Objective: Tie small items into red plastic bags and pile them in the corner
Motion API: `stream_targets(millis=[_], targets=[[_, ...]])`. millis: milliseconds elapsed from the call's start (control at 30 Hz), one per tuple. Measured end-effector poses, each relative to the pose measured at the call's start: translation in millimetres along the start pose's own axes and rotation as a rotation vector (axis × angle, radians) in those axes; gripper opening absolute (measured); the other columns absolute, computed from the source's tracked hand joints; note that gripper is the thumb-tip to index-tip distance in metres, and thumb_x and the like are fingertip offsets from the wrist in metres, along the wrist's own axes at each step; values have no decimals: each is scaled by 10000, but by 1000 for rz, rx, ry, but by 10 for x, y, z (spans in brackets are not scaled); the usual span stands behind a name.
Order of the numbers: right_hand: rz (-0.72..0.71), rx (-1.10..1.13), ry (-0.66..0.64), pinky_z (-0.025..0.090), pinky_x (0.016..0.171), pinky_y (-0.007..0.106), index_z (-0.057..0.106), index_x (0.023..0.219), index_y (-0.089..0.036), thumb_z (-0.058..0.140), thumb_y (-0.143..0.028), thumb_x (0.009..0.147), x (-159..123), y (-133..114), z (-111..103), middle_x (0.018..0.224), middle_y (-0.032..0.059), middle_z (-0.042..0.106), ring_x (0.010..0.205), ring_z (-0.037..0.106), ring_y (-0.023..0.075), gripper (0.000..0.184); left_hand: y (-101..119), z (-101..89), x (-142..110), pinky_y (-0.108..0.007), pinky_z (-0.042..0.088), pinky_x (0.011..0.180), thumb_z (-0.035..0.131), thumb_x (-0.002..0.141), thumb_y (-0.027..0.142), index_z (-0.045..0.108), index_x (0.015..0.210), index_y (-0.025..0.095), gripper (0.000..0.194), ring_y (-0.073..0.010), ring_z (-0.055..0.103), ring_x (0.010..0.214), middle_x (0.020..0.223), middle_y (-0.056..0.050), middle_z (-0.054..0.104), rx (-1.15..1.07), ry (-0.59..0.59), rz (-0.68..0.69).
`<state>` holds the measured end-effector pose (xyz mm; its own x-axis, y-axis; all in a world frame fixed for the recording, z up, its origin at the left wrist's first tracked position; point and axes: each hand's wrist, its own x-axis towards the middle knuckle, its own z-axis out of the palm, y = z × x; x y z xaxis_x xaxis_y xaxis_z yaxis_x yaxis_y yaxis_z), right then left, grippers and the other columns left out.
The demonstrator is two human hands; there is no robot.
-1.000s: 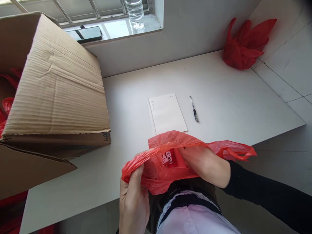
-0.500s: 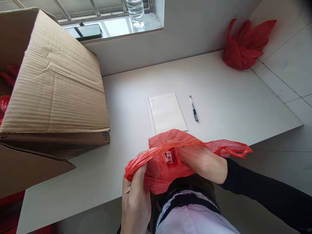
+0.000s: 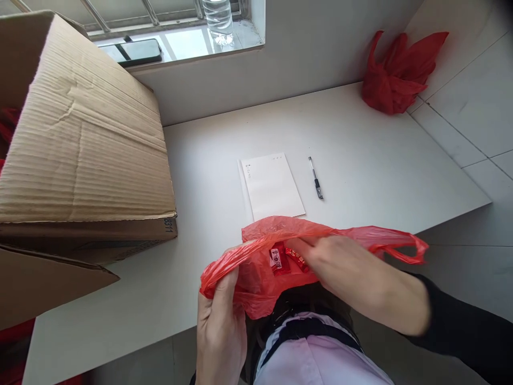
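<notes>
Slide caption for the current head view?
Left hand with a red plastic bag in its grip, right hand at red printed packets inside, notepad and pen beyond.

Your ten o'clock: large brown corrugated-cardboard box (image 3: 92,144), flap out, red plastic (image 3: 8,123) inside, on flat white tabletop (image 3: 380,166). Your eleven: dark-edged glossy rectangular phone (image 3: 140,52) on pale shiny windowsill (image 3: 186,44). Toward twelve: clear ribbed plastic bottle (image 3: 219,21), upright. Your twelve: white rectangular paper pad (image 3: 274,187), small writing along top. Half past twelve: slim clear-and-black pen (image 3: 316,178). Your one: knotted red plastic bag (image 3: 395,80) near pale tiled wall (image 3: 467,101).
</notes>
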<state>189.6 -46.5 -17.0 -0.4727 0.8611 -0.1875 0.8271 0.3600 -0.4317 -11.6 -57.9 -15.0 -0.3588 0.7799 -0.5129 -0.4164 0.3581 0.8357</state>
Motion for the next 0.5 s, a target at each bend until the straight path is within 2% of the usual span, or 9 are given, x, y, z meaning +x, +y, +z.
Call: stream_targets(millis=[100, 167, 267, 367, 500], targets=[[-1, 94, 27, 584, 959, 400, 692, 1141, -183, 484, -64, 937, 124, 55, 188, 1091, 126, 743, 1044, 711, 280, 315, -5, 26, -11, -312, 642, 758, 970, 554, 466, 758, 718, 240, 351, -145, 648, 558, 722, 29, 727, -16, 27, -67], [35, 109, 45, 572, 1023, 396, 704, 1174, -177, 514, -56, 939, 204, 124, 296, 1173, 134, 742, 1141, 696, 280, 326, -8, 26, -18, -320, 638, 780, 970, 541, 461, 756, 728, 243, 358, -156, 666, 592, 739, 30, 734, -19, 59, -69], [75, 110, 55, 571, 1045, 390, 714, 1189, -189, 513, -28, 934, 276, 221, 403, 1184, 121, 750, 1149, 702, 265, 363, -13, 10, -27, -322, 632, 803, 961, 566, 447, 760, 749, 250, 336, -150, 664, 611, 757, 34, 736, -18, 65, -72], [54, 130, 111, 553, 1083, 405, 714, 1186, -164, 479, -17, 933, 254, 258, 457, 1186, 131, 751, 1162, 699, 260, 376, -20, 0, -31, -307, 632, 793, 967, 567, 462, 773, 756, 252, 343, -125, 625, 575, 720, 42, 714, -19, 57, -83], [-6, 207, 213, 556, 1085, 436, 707, 1219, -169, 474, -69, 939, 107, 216, 393, 1188, 138, 749, 1179, 694, 288, 378, -26, 18, -17, -262, 629, 776, 992, 539, 453, 768, 732, 242, 363, -124, 646, 615, 748, 36, 727, -34, 58, -55]])
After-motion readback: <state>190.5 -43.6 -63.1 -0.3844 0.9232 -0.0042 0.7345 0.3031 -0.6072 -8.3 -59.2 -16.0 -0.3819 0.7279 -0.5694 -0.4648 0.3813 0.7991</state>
